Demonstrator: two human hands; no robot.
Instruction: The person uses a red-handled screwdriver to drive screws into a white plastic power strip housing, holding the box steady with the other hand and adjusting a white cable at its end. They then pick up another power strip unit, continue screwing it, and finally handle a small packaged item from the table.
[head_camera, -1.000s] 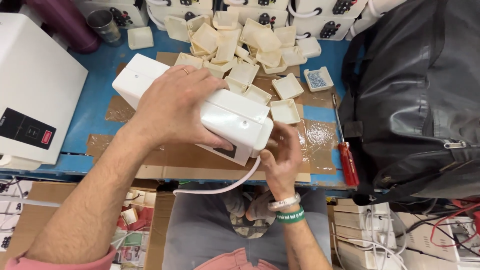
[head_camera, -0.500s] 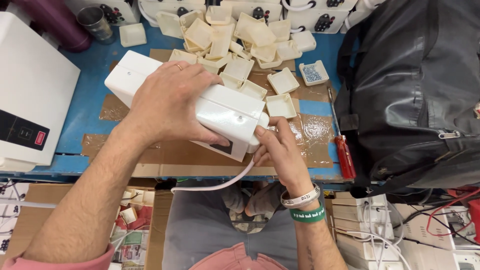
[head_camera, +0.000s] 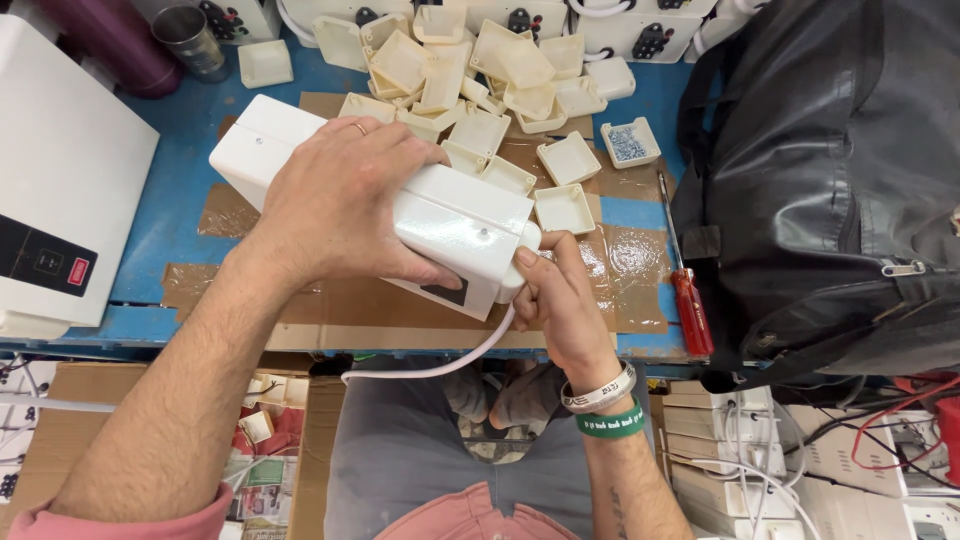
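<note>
left hand (head_camera: 335, 205) fingers spread, clamping white box (head_camera: 400, 200) on blue table (head_camera: 180, 215), right hand (head_camera: 560, 300) fingers pinching its cable end, white cable (head_camera: 440, 365) hanging below

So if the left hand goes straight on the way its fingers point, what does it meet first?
The left hand lies on the white box, fingers pointing right. Past the box edge it would probably meet the right hand first, though depth is unclear.

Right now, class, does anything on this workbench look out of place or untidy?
Yes: the small cream plastic covers lie in a loose heap, many tilted or overlapping. The red-handled screwdriver sits at the bench edge, handle tip slightly overhanging.
</note>
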